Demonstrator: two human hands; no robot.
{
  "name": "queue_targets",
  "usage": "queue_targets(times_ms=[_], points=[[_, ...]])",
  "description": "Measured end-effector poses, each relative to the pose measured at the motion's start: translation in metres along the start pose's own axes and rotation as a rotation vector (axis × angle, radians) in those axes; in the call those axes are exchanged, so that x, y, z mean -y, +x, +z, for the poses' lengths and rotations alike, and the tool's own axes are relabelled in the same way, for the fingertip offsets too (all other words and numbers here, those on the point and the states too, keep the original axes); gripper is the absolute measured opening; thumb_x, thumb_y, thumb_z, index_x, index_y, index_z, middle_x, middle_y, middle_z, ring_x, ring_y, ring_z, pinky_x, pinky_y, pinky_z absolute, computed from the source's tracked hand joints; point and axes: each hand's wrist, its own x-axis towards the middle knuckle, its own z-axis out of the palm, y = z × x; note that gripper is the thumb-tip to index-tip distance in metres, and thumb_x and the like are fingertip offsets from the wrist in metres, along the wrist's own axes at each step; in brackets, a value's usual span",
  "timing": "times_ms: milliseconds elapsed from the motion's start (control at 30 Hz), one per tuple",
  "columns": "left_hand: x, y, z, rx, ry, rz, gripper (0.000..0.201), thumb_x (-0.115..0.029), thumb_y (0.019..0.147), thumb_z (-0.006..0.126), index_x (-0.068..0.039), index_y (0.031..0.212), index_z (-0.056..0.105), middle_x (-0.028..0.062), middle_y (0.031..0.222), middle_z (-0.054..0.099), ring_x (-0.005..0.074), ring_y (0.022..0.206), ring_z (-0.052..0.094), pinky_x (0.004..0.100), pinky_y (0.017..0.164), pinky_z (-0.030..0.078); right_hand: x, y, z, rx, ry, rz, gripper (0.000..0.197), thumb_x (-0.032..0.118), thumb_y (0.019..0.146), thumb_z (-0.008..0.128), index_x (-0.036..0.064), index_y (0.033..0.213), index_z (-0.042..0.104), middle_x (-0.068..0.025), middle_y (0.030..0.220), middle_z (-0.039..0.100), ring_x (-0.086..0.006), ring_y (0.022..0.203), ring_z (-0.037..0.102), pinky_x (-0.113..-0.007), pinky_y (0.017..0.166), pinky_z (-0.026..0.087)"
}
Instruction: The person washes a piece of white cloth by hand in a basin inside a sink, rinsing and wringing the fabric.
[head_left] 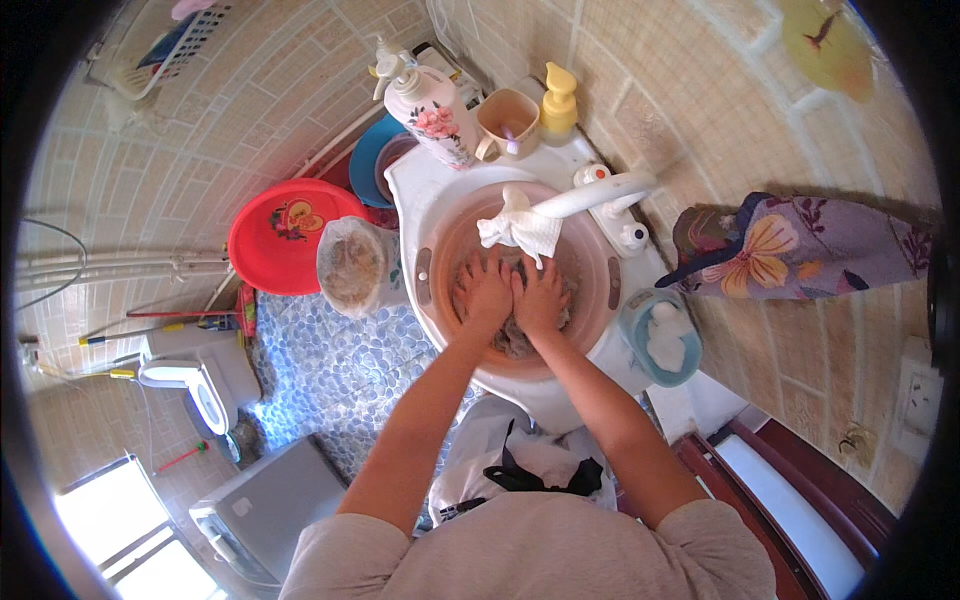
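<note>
A wad of grey wet cloth (515,335) lies in the bottom of a brownish-pink plastic basin (440,250), which is set into a white washbasin (420,190), and it is pressed from above by both hands side by side. The left hand (483,293) and the right hand (541,298) are laid flat, fingers spread and pointing away from the body, palms down on the cloth — nothing is gripped or closed around. The pressing is judged best done with weight carried straight down through both forearms, so that the light basin is not tipped on its seat, and with the hands kept inside the rim under the white tap spout (590,195), from which a white rag (520,228) is hung just above the knuckles. To the right, a blue soap dish (660,340) is seen beside the basin; behind it stand 2 pump bottles, 1 flowered (432,112) and 1 yellow (559,100), with a beige mug (505,122) between them. Most of the cloth is hidden under the palms, so its kind cannot be told, and whether water stands in the basin cannot be made out.
</note>
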Motion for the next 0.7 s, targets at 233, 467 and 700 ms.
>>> queue_targets(times_ms=[233,467,700], points=[[-0.015,0.006,0.017,0.275,0.216,-0.189,0.032,-0.03,0.077,0.051,-0.01,0.101,0.056,0.0086,0.104,0.052,0.0289,0.099,0.047,0.0464,0.079,0.04,-0.013,0.011,0.014,0.158,-0.242,-0.021,0.027,0.032,0.082,0.044,0.0151,0.101,0.053,-0.0097,0.114,0.047,-0.0291,0.102,0.046,-0.051,0.078,0.035],[-0.007,0.016,0.035,0.258,-0.292,-0.385,0.033,-0.037,0.078,0.047,-0.007,0.086,0.06,0.0101,0.085,0.063,0.0315,0.081,0.059,0.0405,0.07,0.046,-0.042,0.03,0.035,-0.124,-0.081,-0.256,0.021,0.026,0.078,0.048,0.012,0.07,0.061,-0.0076,0.071,0.061,-0.0252,0.068,0.06,-0.047,0.063,0.042],[0.014,0.031,0.045,0.173,-0.236,-0.042,0.036,-0.037,0.079,0.046,-0.008,0.098,0.056,0.0147,0.092,0.061,0.0327,0.086,0.058,0.0401,0.072,0.046,-0.041,0.041,0.018,-0.123,0.144,-0.395,0.029,0.027,0.079,0.049,0.0087,0.06,0.059,-0.0156,0.057,0.056,-0.0328,0.049,0.056,-0.041,0.047,0.046]])
